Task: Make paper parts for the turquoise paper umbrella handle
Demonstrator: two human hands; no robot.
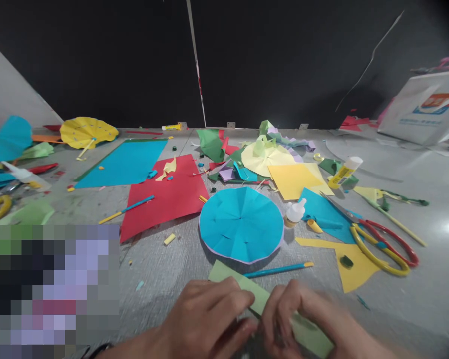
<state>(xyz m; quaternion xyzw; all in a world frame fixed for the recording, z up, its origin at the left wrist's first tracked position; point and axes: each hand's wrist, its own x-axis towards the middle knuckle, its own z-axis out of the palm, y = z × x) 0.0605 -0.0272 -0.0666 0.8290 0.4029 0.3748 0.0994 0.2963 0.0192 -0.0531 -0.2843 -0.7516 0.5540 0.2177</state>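
Both hands are on a light green paper strip at the bottom of the head view. My left hand presses and pinches the strip's middle with curled fingers. My right hand grips it farther right, its fingers bent round the edge; the paper shows again below that hand. Just beyond lies a rolled blue paper stick with a yellow tip. Behind it sits a pleated blue paper disc with a pale purple rim. A small white glue bottle stands at the disc's right.
Scissors with red and yellow handles lie at right, near a glue stick. Red paper and blue paper are at left. A yellow paper umbrella top lies behind them. A white bag stands far right.
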